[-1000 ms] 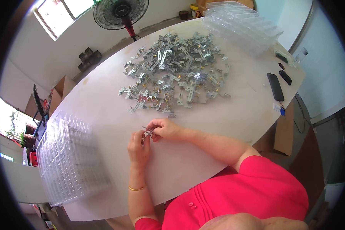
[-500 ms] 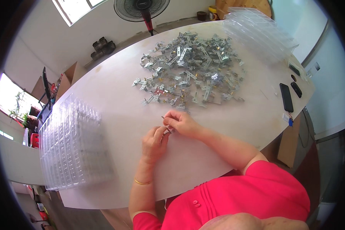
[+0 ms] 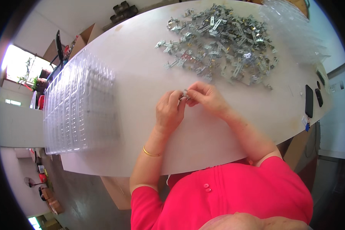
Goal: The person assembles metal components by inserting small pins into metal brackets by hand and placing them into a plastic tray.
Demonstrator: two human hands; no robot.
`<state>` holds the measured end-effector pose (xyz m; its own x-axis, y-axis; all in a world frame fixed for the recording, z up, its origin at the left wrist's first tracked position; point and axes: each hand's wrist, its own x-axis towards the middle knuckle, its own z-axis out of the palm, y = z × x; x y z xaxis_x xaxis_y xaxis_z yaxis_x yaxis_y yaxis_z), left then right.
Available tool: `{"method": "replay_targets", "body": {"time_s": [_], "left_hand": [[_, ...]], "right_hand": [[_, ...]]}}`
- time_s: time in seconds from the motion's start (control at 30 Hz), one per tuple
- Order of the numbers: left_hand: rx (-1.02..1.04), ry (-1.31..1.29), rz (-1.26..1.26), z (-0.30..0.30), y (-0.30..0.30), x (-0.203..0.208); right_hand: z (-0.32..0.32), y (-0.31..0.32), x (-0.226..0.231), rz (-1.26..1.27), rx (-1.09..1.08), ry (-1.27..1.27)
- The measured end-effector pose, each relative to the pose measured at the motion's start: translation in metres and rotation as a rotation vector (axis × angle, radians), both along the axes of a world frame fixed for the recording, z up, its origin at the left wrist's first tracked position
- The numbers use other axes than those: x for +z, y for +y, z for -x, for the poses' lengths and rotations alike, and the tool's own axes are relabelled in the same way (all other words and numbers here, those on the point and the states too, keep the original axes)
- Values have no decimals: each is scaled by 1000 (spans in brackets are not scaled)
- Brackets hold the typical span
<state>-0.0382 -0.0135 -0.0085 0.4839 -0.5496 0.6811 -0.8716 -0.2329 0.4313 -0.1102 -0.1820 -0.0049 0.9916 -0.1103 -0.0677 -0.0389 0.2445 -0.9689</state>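
Close together over the pale table, my two hands meet at a small metal part, mostly covered by the fingers. My left hand has thumb and forefinger pinched on it. From the right, the fingertips of my right hand press at the same part, their thumb and forefinger closed. Whether the right fingers hold a separate small piece is too small to tell. Just beyond the hands lies a wide, loose heap of small silvery metal brackets, some with brass-coloured bits.
A tall stack of clear plastic trays stands on the table's left side. More clear trays lie at the far right. Near the right edge are a black phone, a small black object and blue-tagged keys.
The view has shifted, so the table sits higher and the heap more to the right. My right fingertips have come down onto the part at my left hand's fingertips.
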Motion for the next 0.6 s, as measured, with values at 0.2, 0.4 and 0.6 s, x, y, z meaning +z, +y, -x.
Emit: {"method": "replay_targets", "body": {"time_s": [0.2,0.4,0.6], "left_hand": [[22,42,-33,-2,7,9],[-288,788,11,-6,20,10],[-517,1278,15,-10,25,19]], "right_hand": [[2,1,2,65,-35,-79],[0,-4,3,114,-87,-170],[1,-4,7,92,-123,-164]]}}
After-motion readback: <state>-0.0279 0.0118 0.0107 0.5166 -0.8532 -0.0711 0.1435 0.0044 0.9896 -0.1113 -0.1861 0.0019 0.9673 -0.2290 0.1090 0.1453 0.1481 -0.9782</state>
